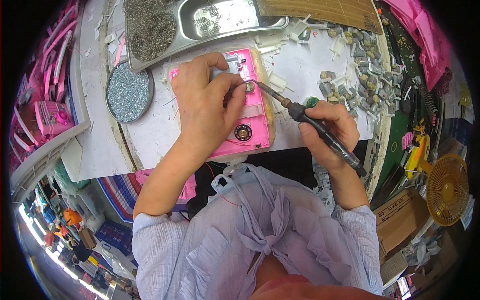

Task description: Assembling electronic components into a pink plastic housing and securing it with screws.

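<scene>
My right hand grips a soldering iron by its black handle. The iron's tip meets a small metal part inside a pink plastic housing. Over the housing's left side lies my left hand, thumb and forefinger pinched close to that tip; what they hold is hidden. A round black speaker sits in the near part of the housing, and a grey block is partly covered by my left fingers. Thin wires stick out on the left, and a red one hangs toward my lap.
A round dish of small silvery pieces stands left. Behind are a metal tray with screws and a brown board. Small motors lie scattered right, beside a yellow fan. Pink parts fill a bin at left.
</scene>
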Available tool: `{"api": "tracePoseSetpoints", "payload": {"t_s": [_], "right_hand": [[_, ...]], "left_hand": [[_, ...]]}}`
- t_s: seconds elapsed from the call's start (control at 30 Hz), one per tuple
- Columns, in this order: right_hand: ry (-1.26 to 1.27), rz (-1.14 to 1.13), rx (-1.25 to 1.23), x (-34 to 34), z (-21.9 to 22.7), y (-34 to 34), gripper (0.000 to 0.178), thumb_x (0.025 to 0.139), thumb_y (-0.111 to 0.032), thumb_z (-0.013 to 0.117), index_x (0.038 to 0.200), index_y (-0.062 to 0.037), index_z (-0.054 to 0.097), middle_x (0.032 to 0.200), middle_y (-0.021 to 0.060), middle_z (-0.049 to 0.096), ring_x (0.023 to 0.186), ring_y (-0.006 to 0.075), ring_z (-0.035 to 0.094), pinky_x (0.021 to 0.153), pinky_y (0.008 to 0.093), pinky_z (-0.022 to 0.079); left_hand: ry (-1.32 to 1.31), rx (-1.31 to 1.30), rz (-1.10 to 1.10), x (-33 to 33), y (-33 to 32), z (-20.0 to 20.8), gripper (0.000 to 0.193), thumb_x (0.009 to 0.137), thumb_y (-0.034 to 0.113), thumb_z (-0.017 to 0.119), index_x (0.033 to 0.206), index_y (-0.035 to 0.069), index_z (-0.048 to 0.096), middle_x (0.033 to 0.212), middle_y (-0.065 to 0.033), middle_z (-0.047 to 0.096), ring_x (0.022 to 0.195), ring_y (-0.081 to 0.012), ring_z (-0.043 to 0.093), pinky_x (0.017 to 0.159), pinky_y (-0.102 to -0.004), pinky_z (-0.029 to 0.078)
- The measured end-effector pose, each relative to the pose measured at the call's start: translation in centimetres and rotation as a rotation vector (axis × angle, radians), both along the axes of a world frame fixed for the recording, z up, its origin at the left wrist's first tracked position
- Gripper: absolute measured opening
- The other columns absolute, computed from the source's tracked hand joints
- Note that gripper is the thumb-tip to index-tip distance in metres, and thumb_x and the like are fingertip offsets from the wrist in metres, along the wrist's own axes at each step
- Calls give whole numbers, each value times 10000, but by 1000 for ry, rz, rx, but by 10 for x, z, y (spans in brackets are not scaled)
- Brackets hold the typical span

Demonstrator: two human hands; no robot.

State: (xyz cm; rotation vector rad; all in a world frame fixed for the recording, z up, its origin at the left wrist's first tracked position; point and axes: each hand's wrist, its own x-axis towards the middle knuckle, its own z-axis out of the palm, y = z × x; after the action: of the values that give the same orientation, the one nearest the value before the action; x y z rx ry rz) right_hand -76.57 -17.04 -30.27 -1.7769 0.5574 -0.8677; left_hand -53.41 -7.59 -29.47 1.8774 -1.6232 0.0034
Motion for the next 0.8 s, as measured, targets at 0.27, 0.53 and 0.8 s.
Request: {"api": "tracePoseSetpoints", "payload": {"t_s": [0.27,0.53,0.8], "right_hand": [[18,32,-138,7,-6,2,297,768,-19,831,1017,-12,669,720,64,637,549,164,567,496,283,425],[-8,58,-463,3,-4,5,330,750,-10,826,1030,-17,650,695,72,599,549,216,563,501,317,422],[-12,46,-431,-13,2,2,371,716,4,843,1033,-15,650,697,81,616,554,225,575,500,316,431]], "left_hand": [[-13,3,11,-1,-2,1,152,724,97,811,854,84,734,1083,-83,593,909,-265,538,827,-401,391],[-39,7,21,-2,-2,2,154,715,114,809,840,85,724,1080,-76,590,918,-254,553,833,-403,390],[-55,29,25,-3,-2,4,135,726,127,806,832,88,732,1086,-67,588,913,-239,555,834,-396,384]]}}
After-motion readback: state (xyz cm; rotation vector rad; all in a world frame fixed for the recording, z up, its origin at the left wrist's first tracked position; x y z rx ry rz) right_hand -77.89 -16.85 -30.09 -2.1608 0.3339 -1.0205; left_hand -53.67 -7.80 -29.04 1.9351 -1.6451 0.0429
